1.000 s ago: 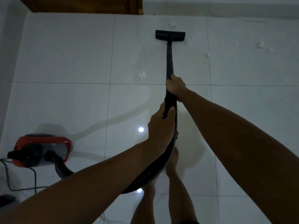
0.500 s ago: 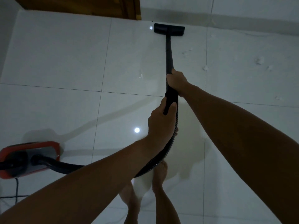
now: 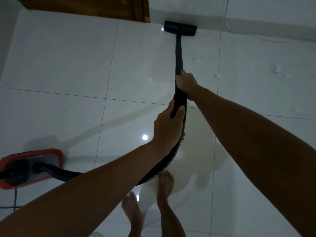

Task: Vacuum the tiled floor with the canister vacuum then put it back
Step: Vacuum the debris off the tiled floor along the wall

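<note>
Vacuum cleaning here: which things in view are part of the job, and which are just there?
In use: floor nozzle, wand, hose, red canister, left hand, right hand, white debris.

Just there: wooden door, thin white cord.

- The single head view looked forward and steeply down from standing height.
- The wooden door (image 3: 85,6) sat beyond the white floor tiles (image 3: 59,57), at the frame's top.

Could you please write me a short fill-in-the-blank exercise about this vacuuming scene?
1. The floor nozzle sits against the base of the ____.
2. The canister has a ____ body.
3. The right hand grips the wand ____ up than the left hand.
4. The person's feet are ____.

Missing words: wall; red; farther; bare
</note>
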